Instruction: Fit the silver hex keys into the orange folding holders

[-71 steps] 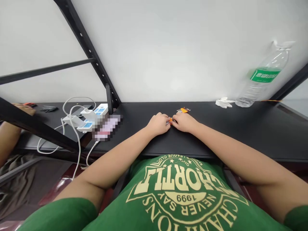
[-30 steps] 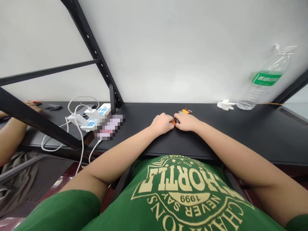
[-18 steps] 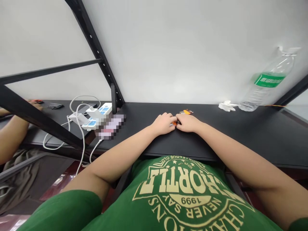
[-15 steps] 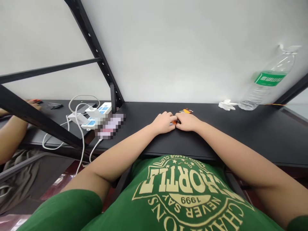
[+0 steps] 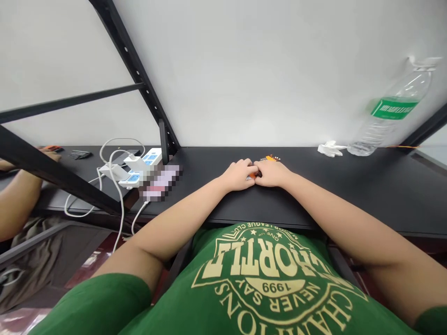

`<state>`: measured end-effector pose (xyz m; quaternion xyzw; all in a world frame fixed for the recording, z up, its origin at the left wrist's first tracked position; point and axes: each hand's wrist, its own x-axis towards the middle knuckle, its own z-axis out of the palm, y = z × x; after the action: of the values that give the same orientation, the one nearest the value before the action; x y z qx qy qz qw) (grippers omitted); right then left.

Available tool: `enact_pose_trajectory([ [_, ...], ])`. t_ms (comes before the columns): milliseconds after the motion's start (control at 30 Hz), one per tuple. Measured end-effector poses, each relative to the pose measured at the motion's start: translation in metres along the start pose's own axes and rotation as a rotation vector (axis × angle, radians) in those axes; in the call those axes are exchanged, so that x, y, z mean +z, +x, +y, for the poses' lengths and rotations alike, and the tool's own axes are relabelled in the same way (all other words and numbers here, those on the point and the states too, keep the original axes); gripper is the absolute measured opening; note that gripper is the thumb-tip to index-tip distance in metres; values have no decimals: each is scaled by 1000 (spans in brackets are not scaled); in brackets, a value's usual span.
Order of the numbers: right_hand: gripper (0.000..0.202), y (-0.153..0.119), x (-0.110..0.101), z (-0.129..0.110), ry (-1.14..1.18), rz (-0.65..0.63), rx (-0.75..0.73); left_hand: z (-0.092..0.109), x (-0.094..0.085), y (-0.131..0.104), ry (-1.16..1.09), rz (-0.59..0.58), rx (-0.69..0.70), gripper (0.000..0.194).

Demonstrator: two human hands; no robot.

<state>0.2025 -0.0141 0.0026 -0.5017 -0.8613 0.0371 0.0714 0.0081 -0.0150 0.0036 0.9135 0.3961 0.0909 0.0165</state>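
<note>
My left hand (image 5: 240,176) rests on the black tabletop (image 5: 226,210) with curled fingers closed around a small orange piece (image 5: 253,176) that has thin light-and-dark strips at one end. My right hand (image 5: 272,173) meets it fingertip to fingertip, its fingers closed too. A dark bit shows between the two hands, but my fingers hide most of it. Just beyond the right hand lies an orange item (image 5: 271,158) with several thin pale-tipped rods, partly covered by that hand.
A crumpled white tissue (image 5: 330,148) and a tilted clear bottle (image 5: 380,121) are by the wall at right. At left stand a power strip (image 5: 151,158) with white cables, a blurred phone (image 5: 162,181) and a black metal frame (image 5: 139,79). Beyond it shows another person's arm (image 5: 21,195).
Both hands stay together at nearly the same spot, with a slight shift of the fingers. The right hand covers a little more of the orange item behind it. The view has moved slightly.
</note>
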Motion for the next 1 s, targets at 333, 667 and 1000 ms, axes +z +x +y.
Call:
enact_pose_trajectory([
  [333, 13, 2, -3, 8, -47, 10, -10, -5, 0, 1, -33, 12, 22, 21],
  [667, 14, 2, -7, 14, -49, -21, 7, -12, 3, -1, -87, 19, 69, 21],
  [1000, 24, 7, -8, 20, -54, -51, 36, -11, 7, -1, -83, 32, 75, 24],
])
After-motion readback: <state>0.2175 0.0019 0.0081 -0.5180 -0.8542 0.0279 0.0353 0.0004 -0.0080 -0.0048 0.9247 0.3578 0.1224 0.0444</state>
